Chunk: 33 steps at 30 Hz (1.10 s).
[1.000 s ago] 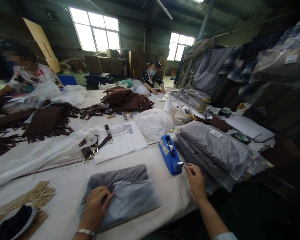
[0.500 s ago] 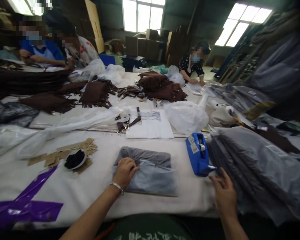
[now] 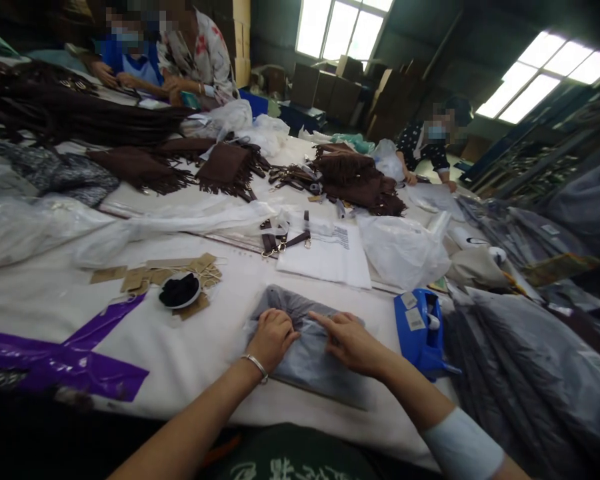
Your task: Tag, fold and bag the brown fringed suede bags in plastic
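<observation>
A flat grey item in a clear plastic bag (image 3: pixel 305 363) lies on the table in front of me, its upper part folded over and wrinkled. My left hand (image 3: pixel 273 339) rests on its left half, fingers bunched together and closed on the plastic. From the right, my right hand (image 3: pixel 353 343) reaches over the same bag. Its index finger is stretched out and touches the folded plastic near the middle; the other fingers are partly bent. Whether a piece of tape sits under that fingertip I cannot make out. Right of the bag stands a blue tape dispenser (image 3: pixel 420 333).
Bagged grey items (image 3: pixel 530 360) are stacked at the right. On the left are a small dish of black pieces (image 3: pixel 180 291), brown tags (image 3: pixel 140 277) and purple tape (image 3: pixel 80 353). Farther back lie brown fringed bags (image 3: pixel 227 167), straps and plastic. Several people work across the table.
My right hand has moved left from beside the tape dispenser onto the bagged item. My left hand stays on the bag. The whole view has shifted and tilted.
</observation>
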Each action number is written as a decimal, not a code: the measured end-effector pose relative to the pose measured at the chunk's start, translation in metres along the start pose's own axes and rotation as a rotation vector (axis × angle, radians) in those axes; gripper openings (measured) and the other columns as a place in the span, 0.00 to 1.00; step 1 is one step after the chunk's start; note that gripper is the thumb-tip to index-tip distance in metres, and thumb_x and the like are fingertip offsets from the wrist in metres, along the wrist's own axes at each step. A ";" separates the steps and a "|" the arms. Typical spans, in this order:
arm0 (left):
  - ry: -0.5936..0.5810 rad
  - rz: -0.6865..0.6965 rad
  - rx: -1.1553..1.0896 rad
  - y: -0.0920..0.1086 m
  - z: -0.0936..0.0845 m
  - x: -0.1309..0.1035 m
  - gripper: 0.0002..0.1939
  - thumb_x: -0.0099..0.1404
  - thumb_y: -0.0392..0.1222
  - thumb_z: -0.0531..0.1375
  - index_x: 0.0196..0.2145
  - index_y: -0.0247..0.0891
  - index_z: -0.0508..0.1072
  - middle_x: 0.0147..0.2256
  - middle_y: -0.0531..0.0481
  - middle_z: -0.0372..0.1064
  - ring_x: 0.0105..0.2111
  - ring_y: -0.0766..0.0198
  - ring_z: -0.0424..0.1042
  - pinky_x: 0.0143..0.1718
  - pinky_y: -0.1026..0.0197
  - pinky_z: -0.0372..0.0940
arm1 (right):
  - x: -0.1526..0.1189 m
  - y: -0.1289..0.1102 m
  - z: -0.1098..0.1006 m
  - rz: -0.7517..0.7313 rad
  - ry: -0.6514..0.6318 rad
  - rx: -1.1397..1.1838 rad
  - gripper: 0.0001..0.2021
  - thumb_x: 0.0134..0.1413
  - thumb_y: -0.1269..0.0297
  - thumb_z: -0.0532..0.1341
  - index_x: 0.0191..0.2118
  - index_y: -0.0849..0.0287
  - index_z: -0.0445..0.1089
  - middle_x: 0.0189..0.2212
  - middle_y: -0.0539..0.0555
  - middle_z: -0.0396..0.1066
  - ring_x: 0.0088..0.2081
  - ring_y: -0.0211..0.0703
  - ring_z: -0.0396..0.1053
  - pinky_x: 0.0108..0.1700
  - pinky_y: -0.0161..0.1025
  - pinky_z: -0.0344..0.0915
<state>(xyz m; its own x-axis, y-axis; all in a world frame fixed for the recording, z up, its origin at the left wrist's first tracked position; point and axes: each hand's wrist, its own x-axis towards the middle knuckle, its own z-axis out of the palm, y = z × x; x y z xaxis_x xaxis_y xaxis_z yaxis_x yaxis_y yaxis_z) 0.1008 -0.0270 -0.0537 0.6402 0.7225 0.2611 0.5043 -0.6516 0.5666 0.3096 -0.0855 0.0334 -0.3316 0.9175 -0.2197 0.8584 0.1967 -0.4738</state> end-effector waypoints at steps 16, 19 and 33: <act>0.010 0.026 0.028 0.002 0.003 -0.001 0.05 0.64 0.39 0.57 0.29 0.38 0.67 0.35 0.50 0.66 0.43 0.59 0.62 0.56 0.47 0.49 | 0.000 0.041 0.016 0.166 0.231 -0.223 0.39 0.46 0.55 0.64 0.63 0.51 0.47 0.54 0.57 0.64 0.60 0.56 0.52 0.55 0.52 0.56; -0.006 0.011 0.022 -0.001 -0.005 -0.003 0.05 0.63 0.41 0.59 0.30 0.39 0.68 0.36 0.50 0.67 0.44 0.59 0.63 0.57 0.46 0.47 | -0.003 0.049 0.020 0.167 0.360 -0.192 0.29 0.51 0.59 0.60 0.59 0.54 0.56 0.57 0.57 0.60 0.63 0.54 0.44 0.59 0.54 0.51; 0.036 -0.343 -0.089 -0.044 -0.043 -0.018 0.06 0.59 0.42 0.61 0.27 0.38 0.69 0.31 0.49 0.70 0.35 0.58 0.67 0.40 0.54 0.60 | 0.087 -0.033 0.018 0.008 -0.022 0.339 0.21 0.57 0.50 0.50 0.23 0.57 0.70 0.20 0.49 0.69 0.25 0.39 0.65 0.29 0.36 0.59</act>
<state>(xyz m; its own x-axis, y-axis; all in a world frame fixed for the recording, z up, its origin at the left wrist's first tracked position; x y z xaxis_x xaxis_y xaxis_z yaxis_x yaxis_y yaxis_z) 0.0422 -0.0014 -0.0499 0.4207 0.9044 0.0704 0.6327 -0.3482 0.6917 0.2454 -0.0183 0.0143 -0.3367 0.9103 -0.2408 0.6829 0.0600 -0.7280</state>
